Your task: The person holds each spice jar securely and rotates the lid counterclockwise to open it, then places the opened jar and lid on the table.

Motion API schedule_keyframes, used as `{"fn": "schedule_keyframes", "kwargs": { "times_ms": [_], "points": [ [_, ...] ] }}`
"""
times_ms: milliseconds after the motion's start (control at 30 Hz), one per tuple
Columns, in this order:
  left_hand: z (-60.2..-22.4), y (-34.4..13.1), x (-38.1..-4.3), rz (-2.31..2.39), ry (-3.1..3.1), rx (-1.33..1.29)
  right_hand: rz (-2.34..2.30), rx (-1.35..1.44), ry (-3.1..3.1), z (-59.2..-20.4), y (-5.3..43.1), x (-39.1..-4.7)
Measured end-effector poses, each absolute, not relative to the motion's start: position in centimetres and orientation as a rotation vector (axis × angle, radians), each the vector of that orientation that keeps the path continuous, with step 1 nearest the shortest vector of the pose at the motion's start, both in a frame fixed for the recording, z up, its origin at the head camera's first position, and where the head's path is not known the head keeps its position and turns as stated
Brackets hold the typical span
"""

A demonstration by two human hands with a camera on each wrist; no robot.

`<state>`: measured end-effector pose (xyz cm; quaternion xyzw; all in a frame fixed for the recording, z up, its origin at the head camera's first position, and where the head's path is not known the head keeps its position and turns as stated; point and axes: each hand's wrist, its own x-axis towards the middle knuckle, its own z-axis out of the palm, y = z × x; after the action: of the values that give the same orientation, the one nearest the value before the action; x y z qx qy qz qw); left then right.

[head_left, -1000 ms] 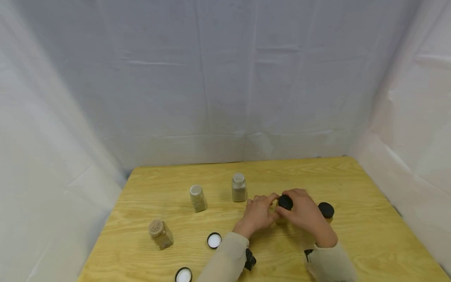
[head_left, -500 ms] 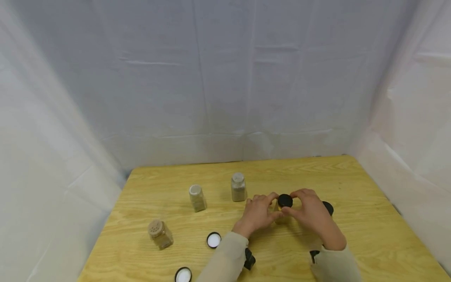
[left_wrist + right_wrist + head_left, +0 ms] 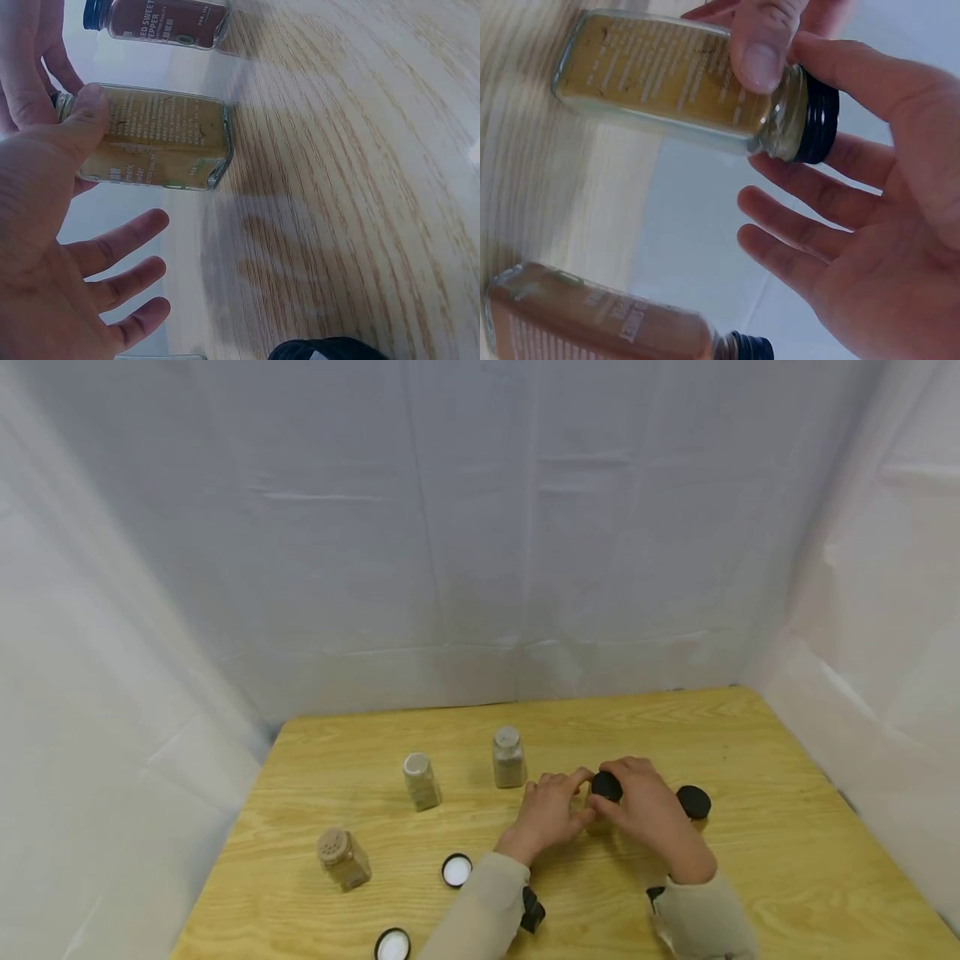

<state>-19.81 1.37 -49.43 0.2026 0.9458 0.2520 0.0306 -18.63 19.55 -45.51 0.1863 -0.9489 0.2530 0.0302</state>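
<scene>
A square glass jar of yellow-brown turmeric powder [image 3: 165,142] stands upright on the wooden table. My left hand [image 3: 547,814] pinches it below the neck between thumb and forefinger, the other fingers spread away from the glass. Its black screw lid [image 3: 606,786] sits on the neck. Around this lid curl the thumb and forefinger of my right hand [image 3: 648,814]; the remaining fingers extend loosely in the right wrist view. Just to the right stands a red sweet pepper jar [image 3: 600,319], also under a black lid; from the head its lid [image 3: 693,802] shows beside my right wrist.
Three jars without black lids stand to the left: a front one [image 3: 345,864] with a perforated shaker top, a middle one [image 3: 422,785] and a back one [image 3: 509,762]. Two black lids, one nearer the middle [image 3: 457,871] and one in front [image 3: 392,945], lie white liner up.
Half a second ago my right hand sat farther right, its wrist swung outward; it has turned back inward over the black lid. My left hand and the jar have stayed in place.
</scene>
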Motion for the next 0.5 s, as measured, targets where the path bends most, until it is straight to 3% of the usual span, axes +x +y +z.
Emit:
{"fn": "schedule_keyframes", "kwargs": {
  "times_ms": [267, 500],
  "points": [
    [-49.5, 1.4, -19.9, 0.799, 2.904, 0.594, 0.774, 0.471, -2.954, -45.0, 20.5, -18.4],
    [-49.5, 1.5, -19.8, 0.788, 2.909, 0.602, 0.787, 0.592, -2.967, -44.8, 20.9, -18.3]
  ]
}}
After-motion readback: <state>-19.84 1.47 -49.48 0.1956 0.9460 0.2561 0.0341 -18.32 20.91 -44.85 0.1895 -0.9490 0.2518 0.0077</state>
